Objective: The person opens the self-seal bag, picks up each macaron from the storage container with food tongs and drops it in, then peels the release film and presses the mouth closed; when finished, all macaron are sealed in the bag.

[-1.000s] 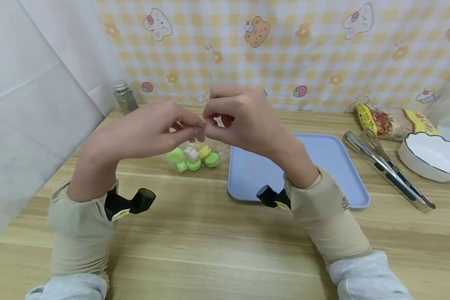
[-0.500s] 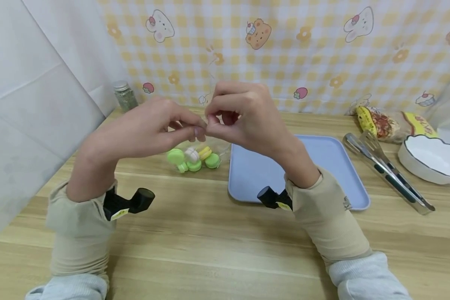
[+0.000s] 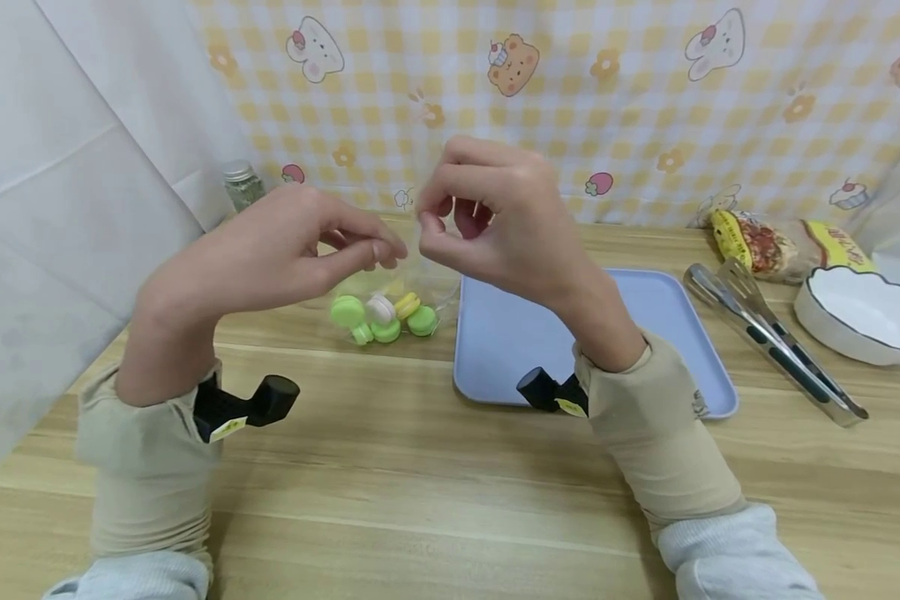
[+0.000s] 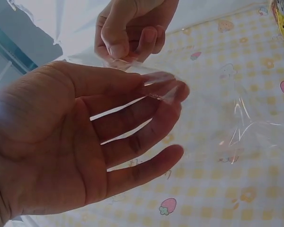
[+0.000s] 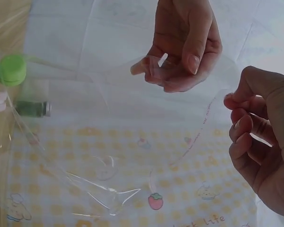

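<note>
A clear plastic bag (image 3: 437,283) stands on the table with several macarons in its bottom: green (image 3: 347,312), pale lilac (image 3: 380,309) and yellow (image 3: 407,306). At the upper edge of the bag, my left hand (image 3: 262,250) pinches the film between thumb and forefinger; its other fingers are loosely spread in the left wrist view. Just to the right, my right hand (image 3: 502,221) pinches film between thumb and forefinger, the other fingers curled. From the right fingertips a curved strip with small red print (image 5: 199,130) runs down in the right wrist view. Whether it is part of the bag I cannot tell.
A blue tray (image 3: 487,358) lies right of the bag. Farther right are metal tongs (image 3: 780,346), a white bowl (image 3: 862,317) and a yellow-ended food packet (image 3: 787,246). Behind my left hand stands a jar of green herbs (image 3: 243,185). A checked curtain (image 3: 570,100) hangs behind.
My hands, whose fingertips met before, have drawn slightly apart. The right hand has risen a little to the right, and the left has shifted left. The macarons stay in place.
</note>
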A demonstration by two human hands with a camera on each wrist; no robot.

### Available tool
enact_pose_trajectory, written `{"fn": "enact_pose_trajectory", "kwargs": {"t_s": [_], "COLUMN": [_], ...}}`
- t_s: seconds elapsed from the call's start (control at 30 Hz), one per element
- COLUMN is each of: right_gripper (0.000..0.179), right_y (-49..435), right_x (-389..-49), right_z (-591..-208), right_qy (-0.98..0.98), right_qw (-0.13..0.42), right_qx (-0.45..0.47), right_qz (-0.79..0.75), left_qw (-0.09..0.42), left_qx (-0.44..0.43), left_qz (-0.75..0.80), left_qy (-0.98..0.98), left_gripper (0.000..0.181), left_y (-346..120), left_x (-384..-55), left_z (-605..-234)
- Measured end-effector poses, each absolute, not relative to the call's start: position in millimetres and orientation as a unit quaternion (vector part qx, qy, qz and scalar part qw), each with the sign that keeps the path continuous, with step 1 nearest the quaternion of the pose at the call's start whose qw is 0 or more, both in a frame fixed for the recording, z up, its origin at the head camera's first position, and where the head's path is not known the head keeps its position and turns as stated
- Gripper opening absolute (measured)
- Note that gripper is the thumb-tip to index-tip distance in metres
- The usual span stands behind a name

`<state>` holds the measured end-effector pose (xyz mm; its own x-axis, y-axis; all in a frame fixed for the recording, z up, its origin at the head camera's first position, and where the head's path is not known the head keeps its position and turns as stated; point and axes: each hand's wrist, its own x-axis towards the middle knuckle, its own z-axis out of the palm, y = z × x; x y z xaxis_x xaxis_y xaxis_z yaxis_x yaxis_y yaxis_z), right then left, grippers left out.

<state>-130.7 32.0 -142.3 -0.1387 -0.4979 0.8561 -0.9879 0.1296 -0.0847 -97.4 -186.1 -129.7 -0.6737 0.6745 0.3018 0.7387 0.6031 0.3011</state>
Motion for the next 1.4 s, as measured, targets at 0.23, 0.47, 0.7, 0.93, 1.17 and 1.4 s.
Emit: {"fn": "enact_pose_trajectory", "kwargs": {"t_s": [0.23, 0.47, 0.7, 0.93, 1.17, 1.4], "right_gripper": [0.013, 0.013, 0.017, 0.014, 0.02, 0.018], "right_y": [28.6, 29.5, 39.1, 48.0, 42.6, 43.5], "right_x": [-129.6, -128.5, -130.2, -152.9, -142.1, -128.2], "right_z": [-142.3, -142.9, -142.7, -157.4, -154.5, -141.9], "right_qy": [-0.668, -0.68, -0.723, -0.732, -0.744, -0.745], "right_qw": [0.358, 0.344, 0.318, 0.357, 0.37, 0.351], "right_qx": [0.54, 0.523, 0.506, 0.504, 0.489, 0.509], "right_qz": [0.365, 0.381, 0.346, 0.289, 0.268, 0.252], "left_qw": [0.185, 0.202, 0.203, 0.212, 0.221, 0.223], "left_qx": [-0.389, -0.37, -0.361, -0.364, -0.375, -0.376], "left_qz": [-0.224, -0.244, -0.238, -0.237, -0.231, -0.224], "left_qy": [-0.874, -0.873, -0.879, -0.876, -0.87, -0.871], "left_gripper": [0.015, 0.009, 0.007, 0.008, 0.008, 0.01], "left_y": [-183.2, -176.0, -173.0, -169.9, -168.6, -169.2], "left_x": [-95.5, -93.6, -93.8, -94.1, -94.4, -94.5], "left_z": [-131.8, -130.4, -128.4, -127.9, -129.1, -129.6]}}
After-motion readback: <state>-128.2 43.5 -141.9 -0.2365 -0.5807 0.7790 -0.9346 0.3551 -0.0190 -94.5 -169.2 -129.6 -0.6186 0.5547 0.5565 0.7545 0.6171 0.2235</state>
